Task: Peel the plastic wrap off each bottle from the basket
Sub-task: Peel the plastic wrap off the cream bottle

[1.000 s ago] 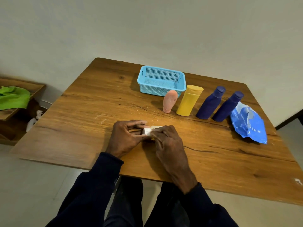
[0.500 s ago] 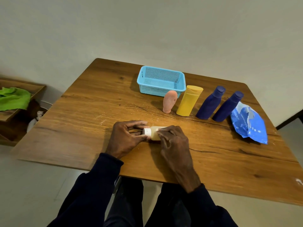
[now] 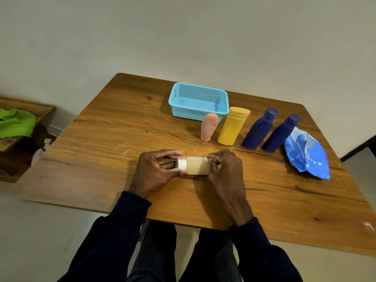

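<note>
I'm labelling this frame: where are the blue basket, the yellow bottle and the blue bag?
blue basket (image 3: 189,112), head view, front mesh wall
yellow bottle (image 3: 232,129), head view, middle of body
blue bag (image 3: 307,155), head view, crumpled middle

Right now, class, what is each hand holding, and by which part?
Both hold the small beige bottle, which lies sideways. The left hand grips it at the white cap end; the right hand pinches the opposite, base end.

Plain pale wall (image 3: 183,33), light floor (image 3: 40,231), wooden table (image 3: 295,210), low shelf (image 3: 26,110).
</note>
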